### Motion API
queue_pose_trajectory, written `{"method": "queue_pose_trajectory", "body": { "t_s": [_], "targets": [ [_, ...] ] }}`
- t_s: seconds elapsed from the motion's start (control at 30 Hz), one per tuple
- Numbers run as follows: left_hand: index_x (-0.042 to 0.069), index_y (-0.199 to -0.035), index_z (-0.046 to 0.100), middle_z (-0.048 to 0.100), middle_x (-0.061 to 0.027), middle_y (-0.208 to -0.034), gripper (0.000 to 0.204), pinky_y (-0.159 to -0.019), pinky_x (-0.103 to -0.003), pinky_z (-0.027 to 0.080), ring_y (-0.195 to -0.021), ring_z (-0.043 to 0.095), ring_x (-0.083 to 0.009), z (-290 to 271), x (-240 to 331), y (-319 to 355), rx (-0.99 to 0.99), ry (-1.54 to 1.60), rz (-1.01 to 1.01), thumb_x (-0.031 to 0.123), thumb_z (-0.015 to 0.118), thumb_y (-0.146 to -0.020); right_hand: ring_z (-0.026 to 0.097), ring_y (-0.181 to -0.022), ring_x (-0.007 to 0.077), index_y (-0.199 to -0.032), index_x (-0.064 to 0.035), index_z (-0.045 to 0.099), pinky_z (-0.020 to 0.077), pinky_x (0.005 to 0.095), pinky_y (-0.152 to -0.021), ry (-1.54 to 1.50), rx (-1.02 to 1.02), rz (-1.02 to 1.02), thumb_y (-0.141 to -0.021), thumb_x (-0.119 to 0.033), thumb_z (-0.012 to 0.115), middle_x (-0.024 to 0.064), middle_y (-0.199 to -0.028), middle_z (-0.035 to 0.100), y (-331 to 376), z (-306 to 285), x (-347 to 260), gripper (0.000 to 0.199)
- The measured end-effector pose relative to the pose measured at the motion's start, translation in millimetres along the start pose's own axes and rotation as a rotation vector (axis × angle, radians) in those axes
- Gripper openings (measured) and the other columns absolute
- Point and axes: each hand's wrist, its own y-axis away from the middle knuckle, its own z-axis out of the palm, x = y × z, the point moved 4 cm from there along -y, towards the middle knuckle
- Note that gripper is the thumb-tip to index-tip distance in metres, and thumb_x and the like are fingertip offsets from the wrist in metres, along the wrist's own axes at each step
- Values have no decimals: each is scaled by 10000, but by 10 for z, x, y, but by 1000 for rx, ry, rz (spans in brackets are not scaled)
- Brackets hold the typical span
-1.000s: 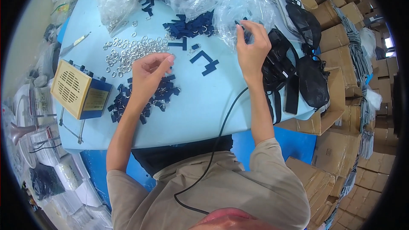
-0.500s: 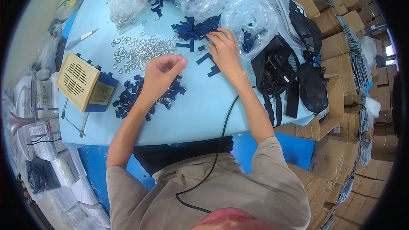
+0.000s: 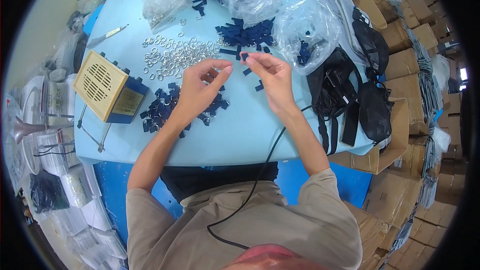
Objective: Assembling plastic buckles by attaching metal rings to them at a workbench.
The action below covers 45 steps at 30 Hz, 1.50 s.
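Observation:
My right hand [image 3: 274, 76] pinches a short navy webbing strip [image 3: 244, 56] between thumb and fingertips, just right of my left hand. With thumb and forefinger close together, my left hand [image 3: 199, 86] curls in front of a spread of silver metal rings [image 3: 187, 52]; anything in that pinch is too small to make out. Beyond my right hand lies a pile of loose navy strips [image 3: 245, 34], with a few single strips nearer me. Under and beside my left forearm is a heap of navy strips folded through rings [image 3: 162, 107].
A cream and blue box-shaped device [image 3: 107, 87] on a metal stand is at the left, with a knife [image 3: 107, 36] behind it. Clear plastic bags [image 3: 307, 32] line the far side. Black mesh bags [image 3: 332, 82] and a phone [image 3: 350, 124] lie right. Cardboard boxes [image 3: 395, 125] flank the table.
My right hand has come from the loose strips back toward my left hand, now with a navy webbing strip in its fingertips. The whole view has shifted slightly.

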Motion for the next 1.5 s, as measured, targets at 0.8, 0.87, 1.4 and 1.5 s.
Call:
{"method": "queue_pose_trajectory", "body": {
  "t_s": [0.8, 0.87, 1.4, 1.5],
  "targets": [
    [-33, -1070, 759, 681, -75, -917, 209, -627, -224, 492, -734, 636, -117, -25, 39, 12, -59, 170, -1, 135, 694, -963, 686, -897, 112, -1040, 26, 757, 541, 253, -825, 37, -68, 110, -898, -51, 761, 89, -967, 750, 115, 133, 50, 162],
    [-34, -1069, 759, 687, -81, -920, 205, -621, -223, 486, -733, 634, -117, -26, 52, 9, -63, 178, 4, 128, 696, -961, 686, -897, 112, -1044, 25, 757, 542, 255, -826, 43, -66, 108, -900, -51, 760, 91, -969, 750, 114, 132, 26, 162],
    [6, -794, 733, 693, -38, -685, 198, -560, -251, 467, -562, 583, -106, -323, 297, -14, -456, -503, -25, 193, 797, -802, 576, -1077, 324, -1039, -12, 744, 449, 426, -980, 1402, 66, -612, -840, -65, 724, 148, -1058, 695, -279, -446, -97, 206],
    [7, -782, 733, 690, -44, -675, 209, -541, -256, 463, -549, 579, -111, -253, 323, -33, -304, -393, -23, 202, 801, -815, 586, -1038, 311, -1021, -7, 740, 436, 424, -997, 1410, 92, -577, -831, -44, 723, 138, -1011, 701, -316, -433, -73, 195]
  ]
}}
